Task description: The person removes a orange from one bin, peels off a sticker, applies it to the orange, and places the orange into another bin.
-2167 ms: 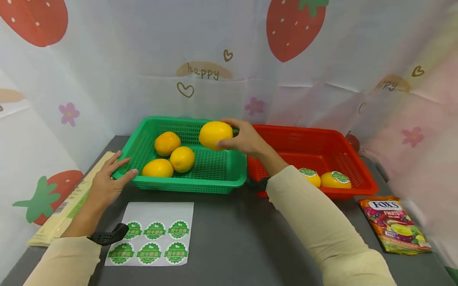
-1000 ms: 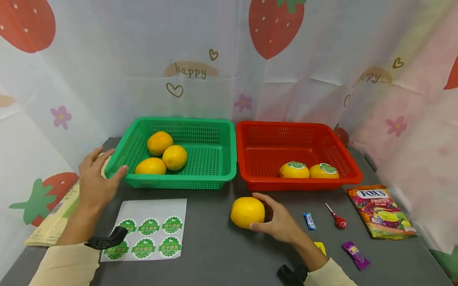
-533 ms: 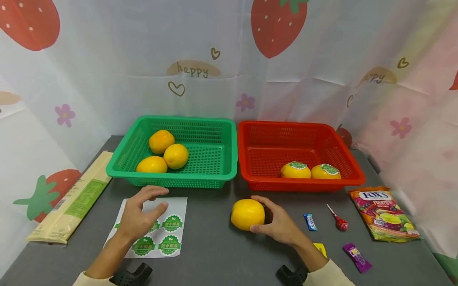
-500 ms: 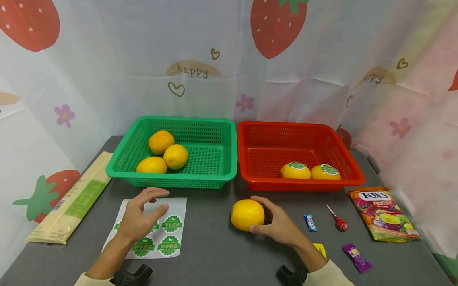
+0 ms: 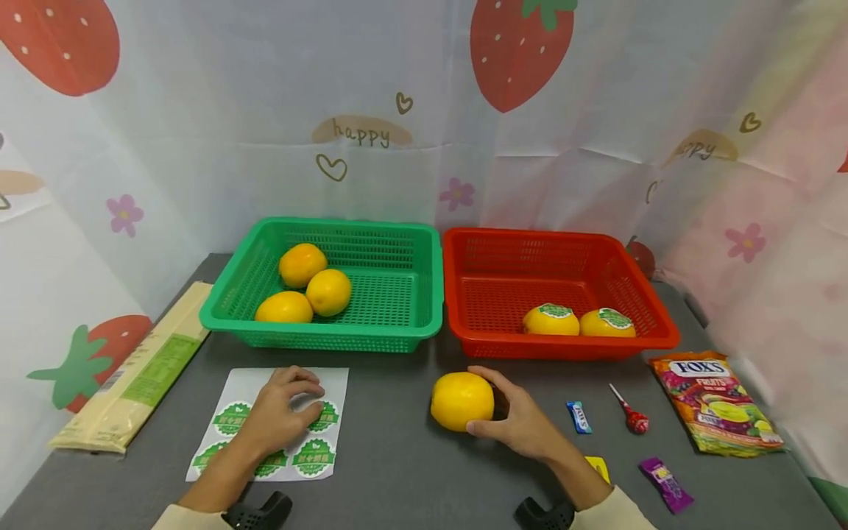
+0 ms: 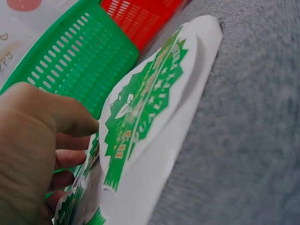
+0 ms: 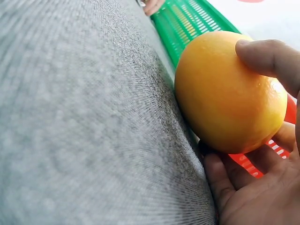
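Observation:
My right hand point(image 5: 523, 423) grips an orange point(image 5: 462, 401) that rests on the grey table, the thumb on one side and fingers on the other. The right wrist view shows this orange point(image 7: 225, 93) with no sticker on the side facing the camera. My left hand point(image 5: 281, 412) is over a white sheet point(image 5: 336, 379) of round green stickers point(image 5: 313, 457), fingers bent and thumb apart from the index finger. In the left wrist view, the thumb tip is at the edge of a sticker point(image 6: 140, 108); whether it touches cannot be told. The hand hides parts of several stickers.
Behind the sheet stands a green basket point(image 5: 318, 337) with three oranges. Beside it, a red basket point(image 5: 563, 350) holds two stickered ones. A Fox's candy bag point(image 5: 715, 405), a lollipop point(image 5: 636, 421) and small wrapped sweets lie right; a pale packet point(image 5: 132, 375) lies left.
My right hand has brought the orange from above the green basket down onto the table, where it stays. My left hand has left that basket's rim and come down over the sticker sheet.

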The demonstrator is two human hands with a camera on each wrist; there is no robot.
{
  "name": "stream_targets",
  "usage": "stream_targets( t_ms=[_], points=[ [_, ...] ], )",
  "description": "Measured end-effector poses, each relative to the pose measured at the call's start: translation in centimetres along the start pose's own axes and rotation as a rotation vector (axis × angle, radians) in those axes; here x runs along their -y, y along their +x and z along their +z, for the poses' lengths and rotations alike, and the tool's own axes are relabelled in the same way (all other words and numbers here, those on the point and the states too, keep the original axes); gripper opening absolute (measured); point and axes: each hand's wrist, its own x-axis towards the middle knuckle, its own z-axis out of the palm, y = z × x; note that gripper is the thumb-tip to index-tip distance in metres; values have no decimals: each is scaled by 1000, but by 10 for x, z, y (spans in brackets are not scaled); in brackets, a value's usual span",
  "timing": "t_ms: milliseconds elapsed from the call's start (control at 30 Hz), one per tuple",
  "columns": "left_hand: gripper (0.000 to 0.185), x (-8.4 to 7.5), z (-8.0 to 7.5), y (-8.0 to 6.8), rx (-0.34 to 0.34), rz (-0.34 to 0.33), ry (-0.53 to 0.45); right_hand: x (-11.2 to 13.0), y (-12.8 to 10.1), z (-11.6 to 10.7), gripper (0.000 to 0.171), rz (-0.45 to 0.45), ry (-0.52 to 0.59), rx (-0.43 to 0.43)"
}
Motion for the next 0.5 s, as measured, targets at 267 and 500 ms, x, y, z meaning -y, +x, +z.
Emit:
stream_targets(
  t_ms=[267, 500],
  points=[
    [16, -5, 3, 0, -1, -26, -32, 5, 0, -3, 75, 1, -10, 19],
    [12, -15, -8, 7, -164, 156, -78, 2, -1, 0, 75, -30, 7, 21]
  ],
)
